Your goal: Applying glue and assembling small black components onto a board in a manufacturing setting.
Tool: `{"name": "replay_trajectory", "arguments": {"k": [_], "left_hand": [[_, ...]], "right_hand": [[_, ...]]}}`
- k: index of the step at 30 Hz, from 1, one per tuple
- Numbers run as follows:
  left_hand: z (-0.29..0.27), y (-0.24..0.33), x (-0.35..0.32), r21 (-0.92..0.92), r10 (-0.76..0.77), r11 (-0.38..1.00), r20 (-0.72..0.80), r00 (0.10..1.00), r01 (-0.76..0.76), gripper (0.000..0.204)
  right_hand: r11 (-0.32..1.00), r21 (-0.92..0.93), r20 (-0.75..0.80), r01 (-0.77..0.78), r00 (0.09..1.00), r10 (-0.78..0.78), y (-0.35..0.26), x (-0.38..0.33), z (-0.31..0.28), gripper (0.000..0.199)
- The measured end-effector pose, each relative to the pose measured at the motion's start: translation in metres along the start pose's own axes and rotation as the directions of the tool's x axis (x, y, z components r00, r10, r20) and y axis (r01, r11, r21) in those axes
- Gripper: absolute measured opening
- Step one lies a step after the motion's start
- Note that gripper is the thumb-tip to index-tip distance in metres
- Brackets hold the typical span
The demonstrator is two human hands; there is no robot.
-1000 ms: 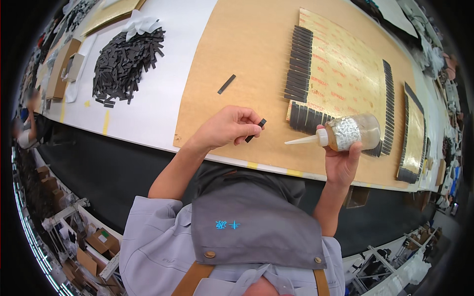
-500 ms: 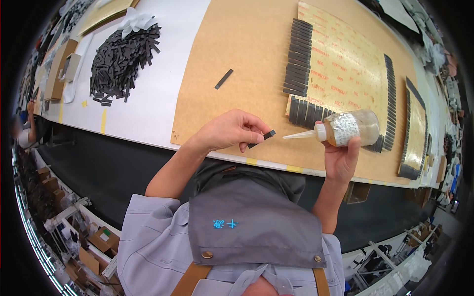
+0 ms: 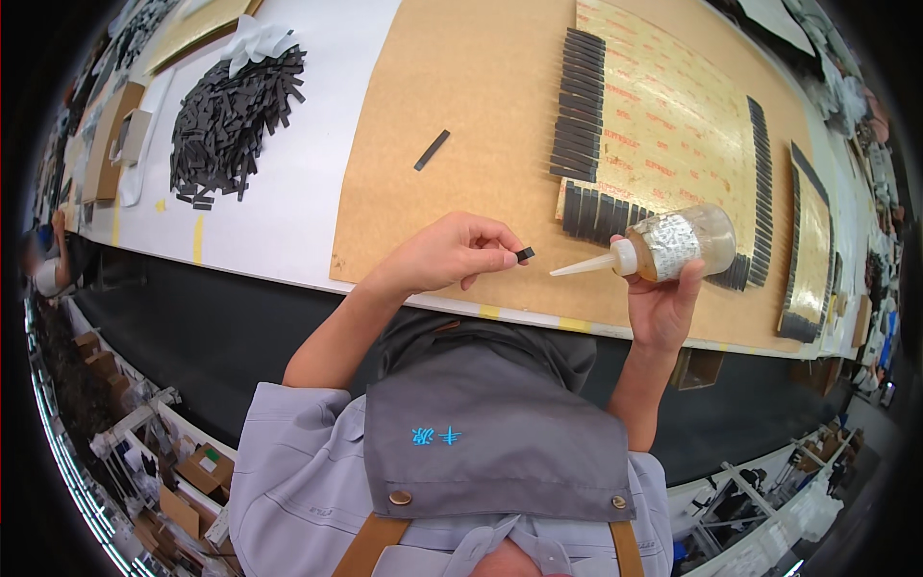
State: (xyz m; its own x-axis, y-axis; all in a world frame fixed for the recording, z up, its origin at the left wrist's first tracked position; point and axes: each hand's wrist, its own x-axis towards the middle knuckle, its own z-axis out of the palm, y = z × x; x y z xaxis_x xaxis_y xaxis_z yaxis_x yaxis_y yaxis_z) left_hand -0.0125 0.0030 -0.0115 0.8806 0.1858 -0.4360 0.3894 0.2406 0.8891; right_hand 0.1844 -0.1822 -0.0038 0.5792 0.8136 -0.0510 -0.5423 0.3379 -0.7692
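Note:
My left hand (image 3: 447,255) pinches a short black strip (image 3: 524,254) by one end, its other end aimed right. My right hand (image 3: 663,298) grips a clear squeeze bottle (image 3: 681,240) with a white nozzle; the nozzle tip sits a little to the right of the strip, not touching it. Both hands hover over the near edge of a brown board (image 3: 481,106). Beyond the bottle lies a tan sheet (image 3: 673,125) with rows of black strips (image 3: 580,106) set along its edges.
One loose black strip (image 3: 432,150) lies on the brown board. A heap of black strips (image 3: 231,120) rests on the white table surface (image 3: 317,183) at the left. Another strip-lined board (image 3: 806,245) stands at the right. Cardboard boxes (image 3: 115,144) sit far left.
My left hand turned the strip so it points toward the nozzle. The bottle in my right hand rose slightly, and the nozzle tip stays close to the strip.

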Motion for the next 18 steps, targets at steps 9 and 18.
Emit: {"name": "replay_trajectory", "arguments": {"k": [9, 18], "left_hand": [[0.011, -0.006, -0.004, -0.349, 0.144, 0.928, 0.001, 0.99, -0.134, 0.016], [0.011, -0.003, -0.003, -0.255, 0.013, 0.967, 0.007, 1.0, -0.011, 0.013]], "right_hand": [[0.999, -0.045, -0.009, 0.01, 1.0, -0.01, -0.002, 0.0, 0.003, 0.063], [0.993, -0.111, -0.029, 0.035, 0.999, -0.039, 0.001, -0.001, 0.004, 0.059]]}}
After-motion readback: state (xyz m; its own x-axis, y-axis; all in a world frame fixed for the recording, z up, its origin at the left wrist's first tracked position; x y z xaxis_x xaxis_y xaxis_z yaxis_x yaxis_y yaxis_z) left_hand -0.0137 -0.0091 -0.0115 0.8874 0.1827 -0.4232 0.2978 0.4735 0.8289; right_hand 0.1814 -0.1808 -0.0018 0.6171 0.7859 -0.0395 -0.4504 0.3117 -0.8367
